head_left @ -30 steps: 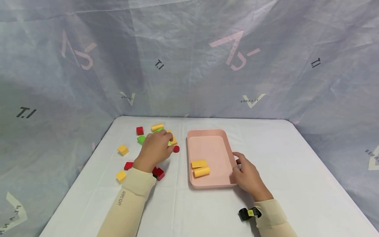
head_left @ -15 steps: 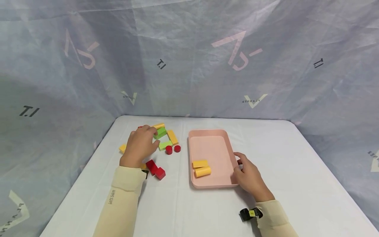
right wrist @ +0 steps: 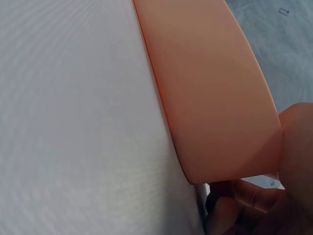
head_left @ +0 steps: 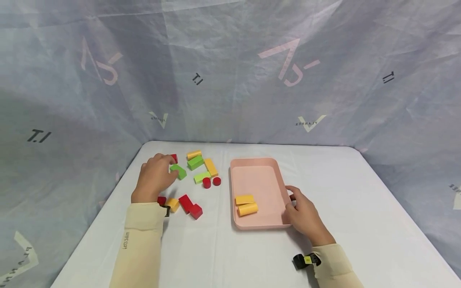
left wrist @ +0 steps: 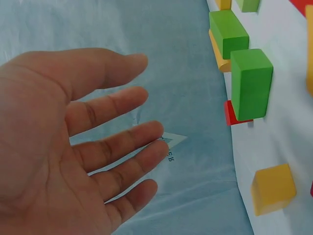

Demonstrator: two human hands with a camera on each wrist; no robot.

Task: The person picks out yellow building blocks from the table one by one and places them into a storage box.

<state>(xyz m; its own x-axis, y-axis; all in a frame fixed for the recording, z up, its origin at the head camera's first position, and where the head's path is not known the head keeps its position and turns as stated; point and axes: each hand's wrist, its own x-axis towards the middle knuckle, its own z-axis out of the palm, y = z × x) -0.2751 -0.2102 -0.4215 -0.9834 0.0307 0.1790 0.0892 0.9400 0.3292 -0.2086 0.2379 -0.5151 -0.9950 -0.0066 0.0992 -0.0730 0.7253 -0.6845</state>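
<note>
My left hand (head_left: 155, 176) hovers over the left part of the table, its fingers relaxed and slightly spread. In the left wrist view its palm (left wrist: 44, 147) holds nothing. Closest to its fingertips in the head view are a green block (head_left: 178, 171) and a red cube (head_left: 174, 158); a yellow cube (left wrist: 274, 190) appears in the left wrist view but is covered by the hand in the head view. My right hand (head_left: 306, 218) grips the right wall of a pink tray (head_left: 253, 161), thumb at the rim and fingers outside. A yellow cylinder (head_left: 247, 209) and a yellow block (head_left: 244, 199) lie inside.
Between the left hand and tray lie a yellow cylinder (head_left: 194, 154), green block (head_left: 195, 162), light green block (head_left: 202, 177), yellow plank (head_left: 211, 167) and two red round pieces (head_left: 206, 183). Nearer are red blocks (head_left: 196, 211) and a yellow cube (head_left: 173, 205). Grey cloth (head_left: 230, 80) hangs behind the table.
My left hand has moved left, away from the light green block and the red round pieces, uncovering them. The right hand stays on the tray, whose contents are the same.
</note>
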